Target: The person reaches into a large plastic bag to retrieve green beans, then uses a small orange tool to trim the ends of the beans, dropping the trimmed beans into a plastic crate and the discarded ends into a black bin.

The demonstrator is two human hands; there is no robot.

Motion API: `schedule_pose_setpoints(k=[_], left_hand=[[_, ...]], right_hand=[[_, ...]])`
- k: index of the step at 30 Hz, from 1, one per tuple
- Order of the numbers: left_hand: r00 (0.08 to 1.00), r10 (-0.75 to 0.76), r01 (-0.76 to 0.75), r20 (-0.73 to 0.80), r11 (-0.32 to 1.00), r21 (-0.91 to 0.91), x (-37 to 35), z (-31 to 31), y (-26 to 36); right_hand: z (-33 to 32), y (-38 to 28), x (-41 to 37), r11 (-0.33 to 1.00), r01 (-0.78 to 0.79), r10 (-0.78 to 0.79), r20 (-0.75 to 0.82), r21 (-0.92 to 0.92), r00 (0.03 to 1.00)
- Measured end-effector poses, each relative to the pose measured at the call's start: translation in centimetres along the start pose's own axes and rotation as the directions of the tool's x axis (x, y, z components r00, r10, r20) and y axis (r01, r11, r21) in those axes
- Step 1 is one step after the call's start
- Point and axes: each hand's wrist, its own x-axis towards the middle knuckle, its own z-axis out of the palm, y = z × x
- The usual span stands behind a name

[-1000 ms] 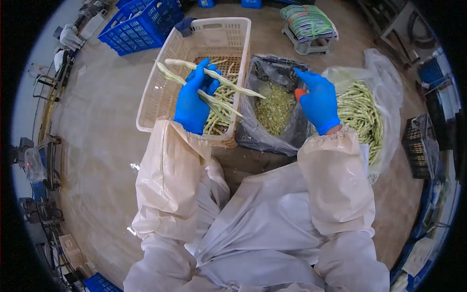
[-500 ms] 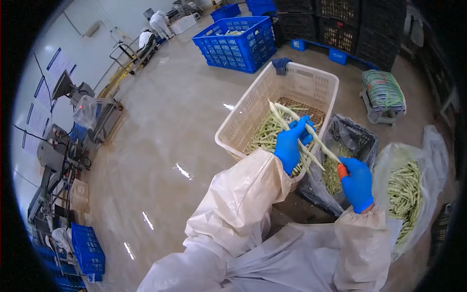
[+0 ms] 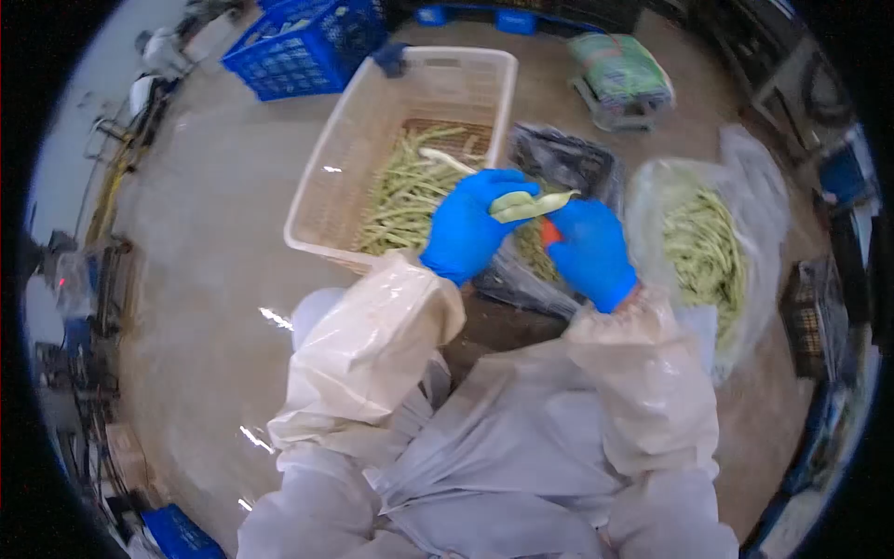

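Observation:
My left hand (image 3: 470, 224), in a blue glove, is closed around green bean pods (image 3: 531, 205) whose ends stick out toward the right. A pale pod (image 3: 447, 160) shows beyond its knuckles. Close beside it, my right hand (image 3: 593, 253), also gloved in blue, is closed on a tool with an orange handle (image 3: 551, 233); the tool's working end is hidden. The pod tips reach the right hand's fingers. Behind and left of the hands stands a whitish plastic crate (image 3: 312, 191) with many loose green beans (image 3: 405, 196) inside. Below the hands is a black crate lined with dark plastic (image 3: 568, 158), holding green scraps.
A clear plastic bag (image 3: 764, 224) of green beans (image 3: 703, 247) sits at the right. Farther back are a blue crate (image 3: 312, 51) and wrapped green sacks (image 3: 619, 70) on a low stand. Machines line the left wall. The floor (image 3: 214, 233) looks wet.
My view has swung right and down. My hands have come closer together, and the pods in my left hand now point across to my right hand. The orange-handled tool stays in my right hand.

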Motion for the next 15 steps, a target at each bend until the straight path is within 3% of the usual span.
schedule_pose_setpoints(k=[1,4,7,8,10,11,13,15], left_hand=[[0.995,0.099,-0.099,-0.009,0.995,-0.001,0.1,0.3,0.5],[0.948,-0.245,0.204,0.201,0.958,0.201,-0.2,-0.7,2.3],[0.935,-0.331,0.325,0.126,0.944,0.065,-0.2,-0.7,3.7],[0.944,-0.318,0.318,0.085,0.948,0.013,-0.3,-0.6,3.8],[0.906,-0.396,0.422,0.147,0.868,-0.260,0.3,-1.1,3.9],[0.884,-0.429,0.467,0.186,0.795,-0.388,0.6,-1.3,4.2],[0.916,-0.382,0.385,0.121,0.758,-0.526,1.2,-1.8,5.2],[0.939,-0.343,0.278,0.019,0.728,-0.626,1.8,-3.3,4.8]], right_hand=[[0.2,-0.1,0.1,1.000,-0.003,0.003,-0.011,0.016,1.000],[-0.1,-0.4,0.0,0.997,-0.015,0.012,0.046,0.082,0.999],[0.3,-0.7,0.1,0.976,-0.086,0.107,-0.092,0.201,0.990],[0.0,-0.8,0.3,0.873,-0.216,0.244,-0.009,0.437,0.970],[-1.0,-1.0,0.7,0.470,-0.434,0.419,0.238,0.769,0.876],[-1.3,-1.1,0.9,0.418,-0.417,0.399,0.249,0.807,0.882],[-1.8,-0.8,1.2,0.307,-0.381,0.360,0.264,0.872,0.895],[-1.7,-0.2,1.0,0.401,-0.373,0.392,0.211,0.837,0.895]])
